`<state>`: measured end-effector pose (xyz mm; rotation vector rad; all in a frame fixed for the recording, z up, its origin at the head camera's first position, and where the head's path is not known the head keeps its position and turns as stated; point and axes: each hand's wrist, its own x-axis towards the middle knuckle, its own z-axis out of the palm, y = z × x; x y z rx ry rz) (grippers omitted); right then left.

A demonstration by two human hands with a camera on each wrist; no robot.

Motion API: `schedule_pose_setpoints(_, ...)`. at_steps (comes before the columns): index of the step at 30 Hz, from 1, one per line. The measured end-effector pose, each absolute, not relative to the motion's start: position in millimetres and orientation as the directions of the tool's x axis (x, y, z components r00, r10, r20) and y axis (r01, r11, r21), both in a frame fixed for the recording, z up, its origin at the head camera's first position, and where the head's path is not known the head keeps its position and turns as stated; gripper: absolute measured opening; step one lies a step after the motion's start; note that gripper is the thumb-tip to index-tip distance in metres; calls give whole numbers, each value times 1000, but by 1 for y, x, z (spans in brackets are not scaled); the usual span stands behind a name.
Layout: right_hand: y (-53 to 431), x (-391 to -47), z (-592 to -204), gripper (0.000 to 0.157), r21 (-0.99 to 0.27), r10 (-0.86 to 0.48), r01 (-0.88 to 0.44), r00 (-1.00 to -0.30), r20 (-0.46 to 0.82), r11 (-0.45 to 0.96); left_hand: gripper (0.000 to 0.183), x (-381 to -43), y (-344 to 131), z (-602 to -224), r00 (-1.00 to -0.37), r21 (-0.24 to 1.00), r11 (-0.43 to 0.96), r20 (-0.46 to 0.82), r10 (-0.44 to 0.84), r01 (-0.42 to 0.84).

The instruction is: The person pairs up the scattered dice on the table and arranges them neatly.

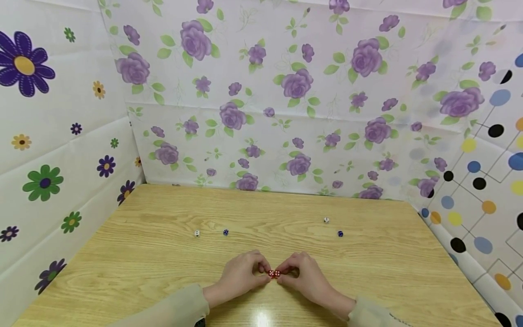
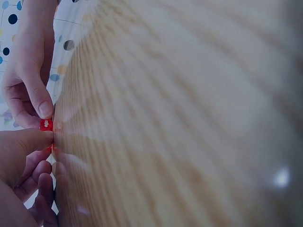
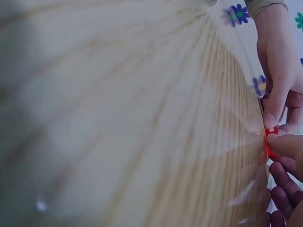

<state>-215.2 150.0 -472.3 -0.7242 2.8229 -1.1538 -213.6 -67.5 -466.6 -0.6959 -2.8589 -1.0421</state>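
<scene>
Two red dice with white pips sit side by side on the wooden table near its front middle. My left hand [image 1: 244, 273] pinches the left red die [image 1: 271, 274] between thumb and forefinger. The right red die [image 1: 277, 274] is pinched the same way by my right hand [image 1: 305, 278]. In the head view the dice appear to touch. The left wrist view shows one red die [image 2: 46, 125] between the thumbs, at the tabletop. Thumbs partly cover the red die [image 3: 271, 131] in the right wrist view.
Farther back on the table [image 1: 269, 213] lie a white die [image 1: 197, 234] and a blue die [image 1: 225, 232] at left. Another white die [image 1: 326, 220] and blue die [image 1: 340, 234] lie at right. Patterned cloths [image 1: 269, 136] stand around the back and sides.
</scene>
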Motion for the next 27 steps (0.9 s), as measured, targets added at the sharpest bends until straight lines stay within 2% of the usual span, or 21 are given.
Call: schedule_pose_setpoints(27,151,-217,-472,10,-672,-410,-396,-900,148,626,11,-215,-68,-469,-901,604,681,164,402,414)
